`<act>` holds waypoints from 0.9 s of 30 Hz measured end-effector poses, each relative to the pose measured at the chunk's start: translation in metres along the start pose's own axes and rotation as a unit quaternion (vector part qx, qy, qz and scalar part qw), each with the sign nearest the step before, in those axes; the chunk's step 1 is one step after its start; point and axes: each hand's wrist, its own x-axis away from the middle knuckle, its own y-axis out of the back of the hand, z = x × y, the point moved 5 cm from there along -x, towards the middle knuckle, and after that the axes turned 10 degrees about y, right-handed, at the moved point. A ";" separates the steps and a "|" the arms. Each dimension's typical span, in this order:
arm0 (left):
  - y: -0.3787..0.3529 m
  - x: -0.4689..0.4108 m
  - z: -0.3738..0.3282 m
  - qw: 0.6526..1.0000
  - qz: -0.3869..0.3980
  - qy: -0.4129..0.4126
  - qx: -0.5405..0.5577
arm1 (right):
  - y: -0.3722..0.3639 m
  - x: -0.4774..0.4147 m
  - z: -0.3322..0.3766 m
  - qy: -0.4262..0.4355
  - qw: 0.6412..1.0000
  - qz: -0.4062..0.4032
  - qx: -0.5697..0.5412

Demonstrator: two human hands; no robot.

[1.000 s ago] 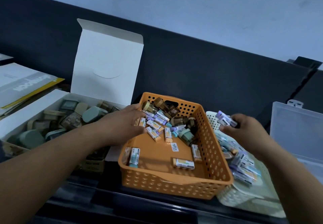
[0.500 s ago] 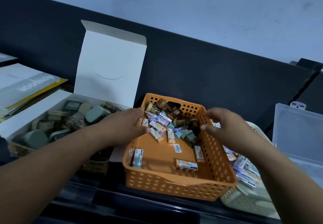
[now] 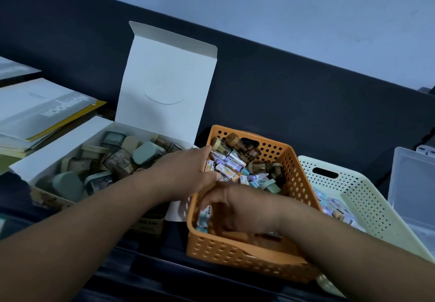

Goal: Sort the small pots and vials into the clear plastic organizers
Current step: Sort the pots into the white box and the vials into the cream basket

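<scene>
1. Nearest me, the orange basket [image 3: 235, 252] is sitting at the front edge of the dark surface. The right hand [image 3: 237, 210] is dipping inside it behind the front wall, fingers curling down towards a vial [image 3: 203, 217] leaning against the left wall. I cannot tell whether they are pinching it.
2. Further in, the left hand [image 3: 188, 174] is lying across the basket's left rim, fingers reaching onto the heap. I cannot tell if it is gripping anything.
3. The heap of vials [image 3: 235, 167] is crowding the basket's far half, with brown-capped ones at the back.
4. Left of the basket, small pots [image 3: 146, 152] are filling an open white box [image 3: 70, 146]. Right of it, a cream basket [image 3: 367, 198] is holding more vials.
5. Furthest right of the basket, the clear organizer [image 3: 412, 184] is waiting. It looks as if the person is picking through the vials. Next, the hands are going to need a firm pinch and a carry rightwards over the cream basket.
</scene>
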 end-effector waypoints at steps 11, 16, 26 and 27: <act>0.000 0.002 -0.003 1.000 0.004 0.003 -0.004 | 0.006 0.014 -0.012 -0.027 0.999 -0.019 0.032; 0.001 0.001 -0.003 1.000 0.005 0.005 -0.007 | 0.027 0.044 -0.042 -0.105 0.991 -0.084 -0.014; -0.001 -0.002 -0.003 1.000 0.010 0.011 -0.007 | 0.007 0.054 -0.051 -0.148 0.988 0.012 0.042; -0.001 -0.002 -0.003 1.000 0.011 0.011 -0.008 | 0.006 0.053 -0.051 -0.150 0.988 0.008 0.041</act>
